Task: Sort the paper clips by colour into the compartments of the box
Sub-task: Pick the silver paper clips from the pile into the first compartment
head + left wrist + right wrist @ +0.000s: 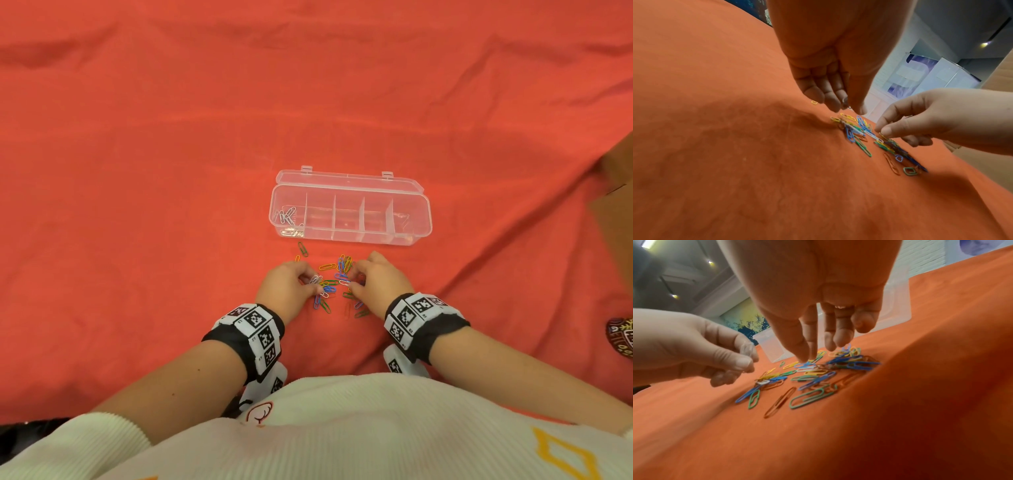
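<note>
A clear plastic box (416,219) with several compartments lies open on the red cloth. White paper clips (288,216) sit in its leftmost compartment; I see nothing in the other compartments. In front of it lies a pile of coloured paper clips (334,279) (859,129) (818,369): blue, green, yellow, orange and white. My left hand (303,279) (840,104) is at the pile's left edge and pinches a few white clips (315,279) (747,348). My right hand (356,279) (804,358) reaches into the pile's right side, thumb and forefinger pinched on a clip (881,133).
A green clip (302,249) and an orange one (297,257) lie apart, between the pile and the box. A brown cardboard box (616,192) and a patterned object (621,337) sit at the right edge. The cloth (171,171) is wrinkled.
</note>
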